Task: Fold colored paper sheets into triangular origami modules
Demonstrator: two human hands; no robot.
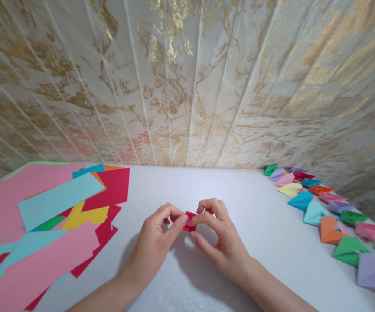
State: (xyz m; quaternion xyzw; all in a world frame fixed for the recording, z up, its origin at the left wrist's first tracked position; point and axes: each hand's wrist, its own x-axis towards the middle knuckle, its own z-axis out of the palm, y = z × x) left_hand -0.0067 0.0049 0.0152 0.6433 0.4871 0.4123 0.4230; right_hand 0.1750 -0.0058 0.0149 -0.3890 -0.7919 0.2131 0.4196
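Between my two hands, just above the white table, is a small piece of folded red paper (190, 221). My left hand (161, 232) pinches its left edge with thumb and index finger. My right hand (218, 236) grips the right side, its index finger lying on the paper and its thumb at the lower edge. The other right fingers are curled. Fingertips cover part of the paper, so its exact folds are hard to make out.
Loose sheets and strips of coloured paper (60, 201) lie overlapping on the left of the white table (187, 184). Along the right edge run rows of folded paper shapes (332, 214) in many colours. A gold-patterned curtain (174, 95) hangs behind the table.
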